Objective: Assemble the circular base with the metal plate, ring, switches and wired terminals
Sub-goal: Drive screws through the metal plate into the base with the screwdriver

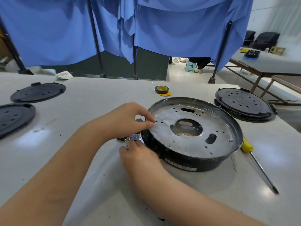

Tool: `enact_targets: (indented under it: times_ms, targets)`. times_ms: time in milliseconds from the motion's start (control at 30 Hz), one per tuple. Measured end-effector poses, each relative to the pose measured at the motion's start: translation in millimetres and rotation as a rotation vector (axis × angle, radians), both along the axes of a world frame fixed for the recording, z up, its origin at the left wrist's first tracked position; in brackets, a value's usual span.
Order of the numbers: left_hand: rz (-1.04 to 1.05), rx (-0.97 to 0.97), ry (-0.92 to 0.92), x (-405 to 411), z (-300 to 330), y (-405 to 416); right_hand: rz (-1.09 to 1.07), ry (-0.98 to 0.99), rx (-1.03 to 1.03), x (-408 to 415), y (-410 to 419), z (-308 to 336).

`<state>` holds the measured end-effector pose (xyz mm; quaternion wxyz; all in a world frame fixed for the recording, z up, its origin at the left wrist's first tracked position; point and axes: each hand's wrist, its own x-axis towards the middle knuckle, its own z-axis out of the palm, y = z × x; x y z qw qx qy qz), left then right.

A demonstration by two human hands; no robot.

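A black circular base (192, 160) stands on the white table, right of centre. Inside it lies a silver metal plate (216, 123) with many holes and a large central opening. My left hand (128, 118) pinches the left rim of the base, thumb and fingers curled over the edge. My right hand (140, 155) is just below it at the base's left side, fingers curled on a small grey switch part (134, 137). Small black parts (121, 139) lie beside that switch, partly hidden by my hands.
A yellow-handled screwdriver (254, 162) lies right of the base. A black and yellow tape roll (162, 90) sits behind it. Stacked black round covers (244, 103) stand at the right, two more covers (37, 92) at the left. Blue curtains hang beyond the table.
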<state>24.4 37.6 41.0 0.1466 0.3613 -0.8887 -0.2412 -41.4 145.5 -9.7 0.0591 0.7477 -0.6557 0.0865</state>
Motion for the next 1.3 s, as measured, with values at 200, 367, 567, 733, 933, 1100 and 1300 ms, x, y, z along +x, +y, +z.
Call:
enact_targets:
  times_ms: [200,367,567,733,933,1100,1300]
  targets:
    - [-0.012,-0.014,0.007,-2,-3,0,-0.028,0.050,-0.187,9,-6,-13]
    - [-0.008,-0.014,0.004,-2,-1,2,-0.044,0.072,-0.219,8,5,-20]
    - [-0.004,-0.004,0.017,-3,1,5,0.153,0.047,0.083,-15,24,-3]
    - [-0.011,0.008,0.068,-2,3,8,0.242,-0.044,0.140,-37,38,7]
    - [-0.164,0.210,0.125,-6,11,21,0.301,-0.455,0.236,-75,52,51]
    - [-0.282,0.318,0.081,-6,17,30,0.258,-0.751,0.303,-109,47,86]
    - [-0.256,0.288,-0.029,-12,16,36,0.103,-0.742,0.233,-137,31,85]
